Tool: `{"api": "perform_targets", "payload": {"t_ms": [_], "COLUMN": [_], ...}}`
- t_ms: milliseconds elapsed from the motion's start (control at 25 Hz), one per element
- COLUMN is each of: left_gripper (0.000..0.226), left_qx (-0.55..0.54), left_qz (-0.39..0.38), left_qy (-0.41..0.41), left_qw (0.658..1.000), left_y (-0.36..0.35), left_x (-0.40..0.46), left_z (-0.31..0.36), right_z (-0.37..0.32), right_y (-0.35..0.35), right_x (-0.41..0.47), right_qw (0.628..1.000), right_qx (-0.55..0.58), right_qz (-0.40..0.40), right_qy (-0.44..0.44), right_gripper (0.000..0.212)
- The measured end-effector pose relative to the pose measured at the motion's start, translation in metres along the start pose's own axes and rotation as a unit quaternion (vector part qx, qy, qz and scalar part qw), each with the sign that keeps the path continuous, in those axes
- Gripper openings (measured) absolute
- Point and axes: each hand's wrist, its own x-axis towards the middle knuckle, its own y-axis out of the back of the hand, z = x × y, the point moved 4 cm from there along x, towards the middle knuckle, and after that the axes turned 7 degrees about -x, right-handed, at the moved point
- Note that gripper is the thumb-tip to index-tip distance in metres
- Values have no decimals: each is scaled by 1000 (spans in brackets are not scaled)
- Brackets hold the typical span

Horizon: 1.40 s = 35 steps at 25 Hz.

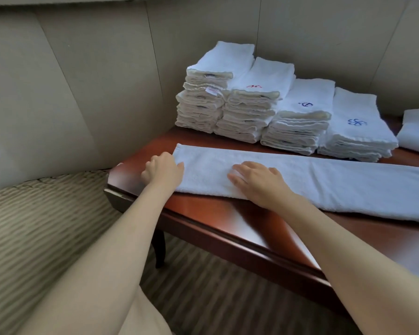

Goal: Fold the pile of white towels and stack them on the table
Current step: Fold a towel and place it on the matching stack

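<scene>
**Long towel laid flat, both hands at its left end**

Two bare forearms reach in from the near edge over the red-brown bench [240, 228]. The right hand [257, 182] lies palm down on a long folded white towel [324, 184], fingers straight and spread, pressing it flat. The left hand [162, 169] sits at the towel's left end, its fingers curled over that edge; whether they actually pinch the cloth cannot be told. The towel runs as a narrow strip across the bench and out of view to the right. Behind it, against the beige wall panels [82, 81], stand four stacks of folded towels [249, 110], side by side and stepping down in height toward the right. Another folded towel [416, 131] lies at the far right edge.
</scene>
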Motion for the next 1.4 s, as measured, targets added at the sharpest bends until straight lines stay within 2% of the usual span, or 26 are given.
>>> {"api": "perform_targets", "payload": {"t_ms": [200, 320, 400, 440, 520, 600, 720, 880, 960, 1040, 1080, 1160, 1240, 1320, 1400], "left_gripper": [20, 29, 37, 40, 48, 52, 56, 60, 57, 50, 50, 51, 52, 52, 47], "left_qx": [40, 98, 98, 83, 32, 34, 124, 150, 177, 138, 86, 17, 44, 70, 35], "left_qz": [53, 110, 116, 85, -25, -144, -243, -316, -258, -171, -161, -185, -208, -226, -228], "left_qy": [-87, -68, -139, -207, -344, -397, -372, -275, -263, -320, -358, -414, -437, -430, -423], "left_qw": [994, 987, 979, 971, 938, 906, 887, 895, 913, 922, 916, 891, 874, 871, 876], "left_y": [0, 6, 0, -9, -34, -60, -77, -55, -48, -55, -64, -85, -105, -115, -116], "left_x": [-11, -12, -29, -44, -83, -112, -103, -69, -69, -90, -106, -139, -151, -148, -147], "left_z": [2, 10, 48, 75, 128, 158, 151, 125, 131, 162, 181, 214, 230, 236, 244], "right_z": [6, 42, 71, 81, 96, 115, 152, 194, 206, 207, 202, 192, 201, 230, 262], "right_y": [1, 12, 15, 15, 8, 4, 9, 15, 18, 23, 25, 23, 19, 20, 24], "right_x": [-30, -47, -59, -64, -74, -86, -108, -134, -136, -130, -126, -122, -128, -141, -152], "right_qw": [999, 998, 994, 993, 992, 990, 981, 965, 960, 963, 968, 981, 982, 970, 953], "right_qx": [3, -13, -26, -30, -37, -52, -67, -96, -89, -41, -9, 13, -15, -41, -53], "right_qz": [-32, -13, -10, -18, -40, -43, -27, -20, -9, 9, 10, -11, -27, -17, -16], "right_qy": [-5, -63, -102, -111, -113, -126, -179, -243, -266, -267, -249, -194, -186, -238, -297], "right_gripper": [50, 50, 49, 48, 50, 54, 54, 52, 54, 55, 54, 52, 50, 49, 51]}}
